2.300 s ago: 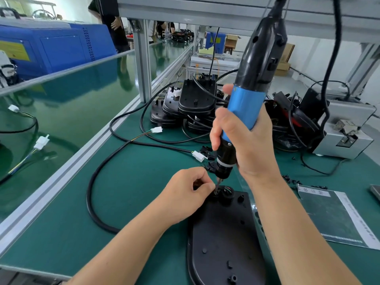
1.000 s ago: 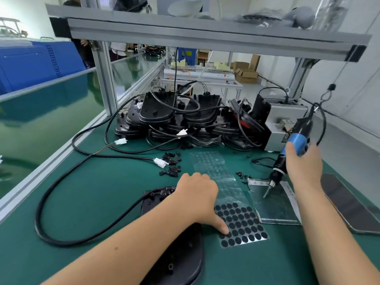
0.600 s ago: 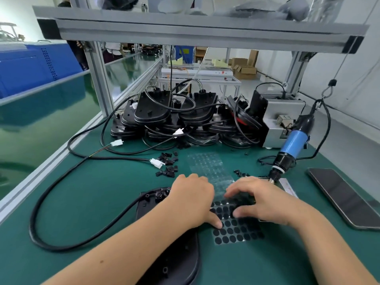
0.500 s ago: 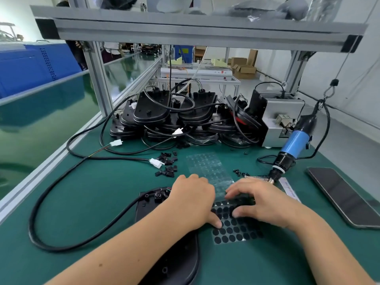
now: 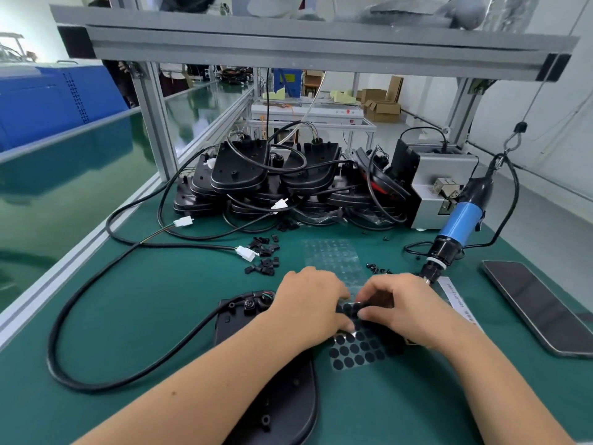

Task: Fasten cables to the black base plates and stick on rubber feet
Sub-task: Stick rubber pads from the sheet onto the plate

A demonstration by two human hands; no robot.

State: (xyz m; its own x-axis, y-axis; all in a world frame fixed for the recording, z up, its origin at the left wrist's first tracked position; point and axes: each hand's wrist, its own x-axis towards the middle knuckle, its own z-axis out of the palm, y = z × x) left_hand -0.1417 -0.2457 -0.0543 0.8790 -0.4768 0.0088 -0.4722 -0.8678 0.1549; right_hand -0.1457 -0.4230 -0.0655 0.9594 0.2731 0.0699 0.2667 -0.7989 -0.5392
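Pinching a rubber foot (image 5: 349,311) off the sheet (image 5: 359,351), the right hand (image 5: 407,311) could tear it; the left hand (image 5: 313,311) presses the sheet flat.

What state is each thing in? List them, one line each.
Left hand: pressing down on the sheet.
Right hand: fingers curled at a rubber foot on the sheet.
Sheet of rubber feet: partly used, far end bare.
Base plate: flat, cable attached.
Electric screwdriver: released, hanging from its hook.
Phone: screen dark.
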